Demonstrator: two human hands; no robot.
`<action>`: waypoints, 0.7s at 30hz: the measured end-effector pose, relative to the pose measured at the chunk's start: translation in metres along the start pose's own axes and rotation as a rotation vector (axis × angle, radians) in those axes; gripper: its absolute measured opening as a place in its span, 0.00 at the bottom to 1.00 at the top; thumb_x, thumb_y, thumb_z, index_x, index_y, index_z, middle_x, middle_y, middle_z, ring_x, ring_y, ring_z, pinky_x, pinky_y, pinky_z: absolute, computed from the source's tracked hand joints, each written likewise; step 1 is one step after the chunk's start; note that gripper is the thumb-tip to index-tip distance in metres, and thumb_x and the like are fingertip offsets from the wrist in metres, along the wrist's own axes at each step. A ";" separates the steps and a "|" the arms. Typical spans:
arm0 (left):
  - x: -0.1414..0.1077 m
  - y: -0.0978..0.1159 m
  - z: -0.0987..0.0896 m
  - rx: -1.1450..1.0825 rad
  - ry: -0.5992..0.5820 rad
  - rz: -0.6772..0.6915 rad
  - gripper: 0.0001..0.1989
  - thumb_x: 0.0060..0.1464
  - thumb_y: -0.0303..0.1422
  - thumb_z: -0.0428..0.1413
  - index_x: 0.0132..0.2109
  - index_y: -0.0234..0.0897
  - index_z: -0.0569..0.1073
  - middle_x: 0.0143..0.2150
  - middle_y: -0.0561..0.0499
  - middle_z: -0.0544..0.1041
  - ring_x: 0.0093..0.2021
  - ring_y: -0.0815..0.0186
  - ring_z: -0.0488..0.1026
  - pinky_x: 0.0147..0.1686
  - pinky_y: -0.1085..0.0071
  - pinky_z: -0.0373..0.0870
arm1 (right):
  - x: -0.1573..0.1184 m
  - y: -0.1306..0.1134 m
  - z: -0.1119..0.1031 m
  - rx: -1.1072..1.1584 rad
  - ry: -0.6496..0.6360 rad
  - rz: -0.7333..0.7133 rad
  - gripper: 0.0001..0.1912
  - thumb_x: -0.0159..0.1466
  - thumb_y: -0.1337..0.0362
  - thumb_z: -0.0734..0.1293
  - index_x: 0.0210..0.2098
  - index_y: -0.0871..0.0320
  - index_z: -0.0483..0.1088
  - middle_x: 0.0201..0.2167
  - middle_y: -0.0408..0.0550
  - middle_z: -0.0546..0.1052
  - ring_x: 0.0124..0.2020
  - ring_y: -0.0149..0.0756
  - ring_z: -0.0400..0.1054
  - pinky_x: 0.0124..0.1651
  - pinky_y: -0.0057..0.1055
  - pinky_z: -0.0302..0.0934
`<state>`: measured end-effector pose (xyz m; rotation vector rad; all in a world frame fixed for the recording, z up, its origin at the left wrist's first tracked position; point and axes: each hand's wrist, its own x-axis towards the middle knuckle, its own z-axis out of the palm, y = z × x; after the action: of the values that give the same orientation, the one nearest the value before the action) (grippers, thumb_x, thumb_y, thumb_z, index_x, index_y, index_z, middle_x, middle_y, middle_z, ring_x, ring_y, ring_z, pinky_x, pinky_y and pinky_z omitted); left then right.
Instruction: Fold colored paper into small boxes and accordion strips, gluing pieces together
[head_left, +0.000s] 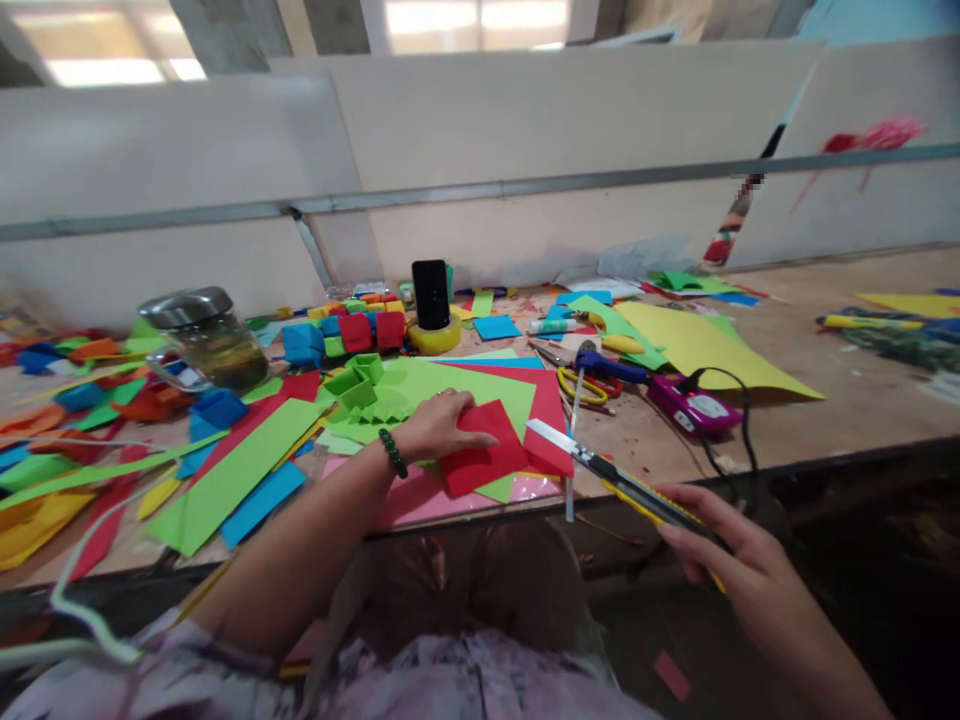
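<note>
My right hand (727, 545) grips a yellow and black utility knife (622, 482) in the air past the table's front edge. Its blade is out and points left. A red square of paper (487, 455) is under the thumb of my left hand (439, 425); the other fingers are curled and partly hidden. Below it lie a light green sheet (427, 385), a larger red sheet (551, 420) and a pink sheet (427, 500). A zigzag-folded green paper piece (356, 385) stands just beyond my left hand.
A lidded glass mug (214, 345) stands at the left among coloured paper strips. Paper cubes (356, 330) and a phone (430, 295) by a yellow tape roll (435, 337) are at the back. Pliers (607, 365), a purple corded device (694, 408) and a yellow sheet (705, 345) lie at right.
</note>
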<state>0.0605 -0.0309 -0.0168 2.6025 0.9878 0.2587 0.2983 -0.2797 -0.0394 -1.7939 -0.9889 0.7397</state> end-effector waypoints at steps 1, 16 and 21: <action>0.001 -0.003 0.001 -0.051 -0.023 0.015 0.23 0.48 0.52 0.56 0.38 0.35 0.72 0.39 0.45 0.73 0.40 0.58 0.70 0.42 0.63 0.67 | 0.001 0.001 0.000 -0.003 -0.003 0.001 0.23 0.55 0.52 0.68 0.46 0.57 0.68 0.20 0.39 0.67 0.20 0.30 0.58 0.23 0.27 0.53; 0.002 0.002 0.005 -0.477 -0.080 0.112 0.14 0.47 0.42 0.60 0.35 0.34 0.75 0.40 0.46 0.77 0.42 0.61 0.72 0.48 0.65 0.68 | 0.000 -0.001 0.004 -0.064 -0.062 0.064 0.21 0.53 0.50 0.69 0.40 0.57 0.72 0.27 0.43 0.73 0.16 0.24 0.53 0.18 0.25 0.47; 0.001 0.004 0.005 -0.434 -0.124 0.156 0.13 0.48 0.42 0.59 0.34 0.35 0.74 0.44 0.46 0.77 0.45 0.61 0.72 0.50 0.65 0.67 | 0.001 0.006 0.003 -0.032 -0.052 0.072 0.23 0.55 0.47 0.68 0.41 0.57 0.71 0.17 0.37 0.65 0.15 0.25 0.51 0.17 0.23 0.44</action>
<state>0.0654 -0.0343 -0.0193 2.2647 0.6057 0.3071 0.2980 -0.2784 -0.0461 -1.8544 -0.9794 0.8237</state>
